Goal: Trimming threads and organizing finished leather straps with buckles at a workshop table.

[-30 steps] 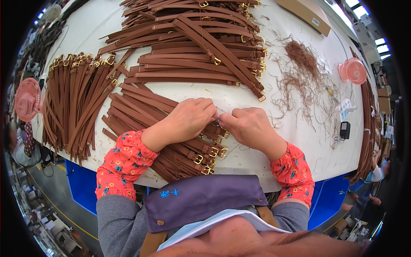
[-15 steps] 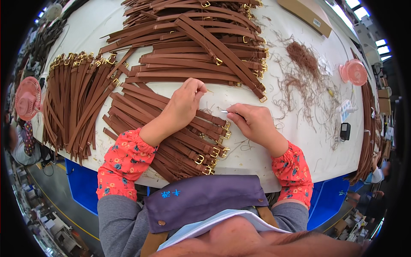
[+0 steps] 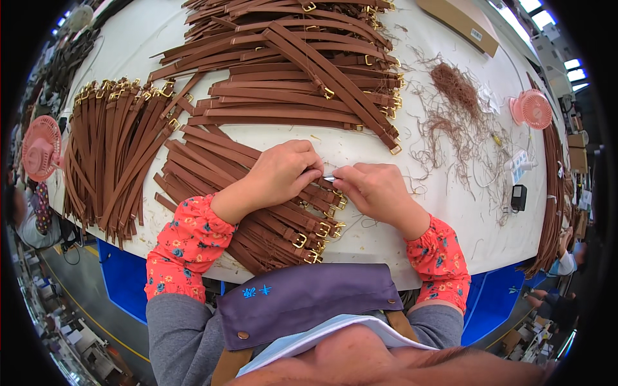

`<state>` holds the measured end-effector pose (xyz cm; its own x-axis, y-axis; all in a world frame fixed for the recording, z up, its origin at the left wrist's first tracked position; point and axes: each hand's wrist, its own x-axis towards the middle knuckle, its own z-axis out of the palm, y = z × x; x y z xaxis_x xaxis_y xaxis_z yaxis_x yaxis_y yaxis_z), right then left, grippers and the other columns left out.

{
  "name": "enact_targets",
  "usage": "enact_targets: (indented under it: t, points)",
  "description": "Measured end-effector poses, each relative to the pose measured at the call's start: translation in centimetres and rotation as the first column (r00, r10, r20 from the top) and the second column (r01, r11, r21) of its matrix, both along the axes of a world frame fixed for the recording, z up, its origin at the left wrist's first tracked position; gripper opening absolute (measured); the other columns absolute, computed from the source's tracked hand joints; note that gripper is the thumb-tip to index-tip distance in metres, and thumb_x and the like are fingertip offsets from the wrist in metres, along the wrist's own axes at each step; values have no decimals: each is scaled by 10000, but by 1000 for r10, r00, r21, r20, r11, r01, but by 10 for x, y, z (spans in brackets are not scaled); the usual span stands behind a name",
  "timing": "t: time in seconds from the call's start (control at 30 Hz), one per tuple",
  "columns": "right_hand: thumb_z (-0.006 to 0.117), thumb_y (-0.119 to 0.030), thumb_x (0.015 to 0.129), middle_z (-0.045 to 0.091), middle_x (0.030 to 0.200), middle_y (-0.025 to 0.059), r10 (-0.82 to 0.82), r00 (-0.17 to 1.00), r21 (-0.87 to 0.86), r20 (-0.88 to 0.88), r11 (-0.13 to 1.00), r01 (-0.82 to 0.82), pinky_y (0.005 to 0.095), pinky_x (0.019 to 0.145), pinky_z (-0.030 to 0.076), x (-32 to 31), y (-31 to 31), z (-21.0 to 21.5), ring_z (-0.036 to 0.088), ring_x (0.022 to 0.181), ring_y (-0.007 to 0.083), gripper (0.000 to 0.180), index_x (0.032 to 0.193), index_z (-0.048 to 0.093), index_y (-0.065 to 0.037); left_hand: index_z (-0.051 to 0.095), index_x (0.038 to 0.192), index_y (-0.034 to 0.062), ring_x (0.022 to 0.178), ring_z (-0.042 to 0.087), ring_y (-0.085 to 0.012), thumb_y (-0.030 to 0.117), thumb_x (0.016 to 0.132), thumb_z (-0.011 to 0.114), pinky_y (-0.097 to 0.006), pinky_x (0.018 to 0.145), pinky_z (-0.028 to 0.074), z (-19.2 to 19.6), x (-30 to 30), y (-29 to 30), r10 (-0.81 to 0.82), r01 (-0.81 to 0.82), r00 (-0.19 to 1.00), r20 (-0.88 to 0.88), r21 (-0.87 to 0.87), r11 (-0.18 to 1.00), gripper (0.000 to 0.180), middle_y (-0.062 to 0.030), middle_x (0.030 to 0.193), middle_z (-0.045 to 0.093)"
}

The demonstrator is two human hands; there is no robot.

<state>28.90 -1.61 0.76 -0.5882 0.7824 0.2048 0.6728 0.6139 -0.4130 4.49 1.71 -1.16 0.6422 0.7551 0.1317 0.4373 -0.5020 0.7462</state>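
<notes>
My right hand (image 3: 376, 190) is closed on a small silver metal tool (image 3: 329, 178), most of it hidden in my fingers, so its exact kind does not show. Its tip meets the fingertips of my left hand (image 3: 283, 174). Those fingers are pinched together, and whatever they hold is too small or hidden to make out. Under and beside my left hand lies a fanned pile of brown leather straps (image 3: 215, 164). Their gold buckles (image 3: 323, 228) point right, towards me, below my right hand.
More brown buckled straps lie in a large stack (image 3: 283, 96) ahead and a bundle (image 3: 106, 148) at left. Loose brown threads (image 3: 454, 83) litter the white table (image 3: 386, 251) at right. Pink fans (image 3: 533, 109) stand on both sides; a cardboard box (image 3: 460, 22) lies far right.
My left hand has come down and nearer to me from the stack's front edge. My right hand has shifted slightly nearer, and the tool's tip now meets my left fingertips.
</notes>
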Motion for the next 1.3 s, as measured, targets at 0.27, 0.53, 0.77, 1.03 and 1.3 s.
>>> enact_targets:
  t: [0.27,0.53,0.77,1.03,1.3]
  points:
    - [700,-255,948,589,644,54,-10,1000,37,-28,999,11,413,491,463,-1,-1,0,616,553,289,118,928,662,-145,684,908,58,899,637,-317,133,883,721,-435,757,523,4,2,-2,-8,7,1000,20,36,999,87,-94,897,627]
    - [744,-203,909,589,670,47,-13,998,85,55,996,8,398,502,473,-4,-6,4,622,578,276,94,987,710,-164,606,881,69,868,624,-320,100,886,690,-446,737,512,1,9,-7,-19,26,999,-40,203,979,89,-97,888,593]
    - [749,-185,903,633,711,59,-6,998,44,60,999,3,391,513,484,-1,-4,-1,631,590,294,117,1001,701,-146,572,967,54,811,604,-333,56,902,667,-428,721,504,0,9,-6,26,-17,998,-61,136,991,115,-114,908,576]
    - [691,-287,986,708,778,79,-437,846,-200,-307,898,391,355,550,500,16,17,-1,675,627,257,220,1133,652,-128,630,1046,61,845,618,-311,105,924,680,-403,804,496,-9,-2,11,186,-195,968,169,40,980,139,-114,1035,636]
    - [779,-269,881,704,745,66,-479,878,127,-8,870,476,378,559,502,51,35,-6,688,644,258,327,1160,649,-160,762,907,107,894,652,-272,220,895,744,-392,835,474,17,-12,12,-289,285,956,-54,-70,956,115,-36,913,706]
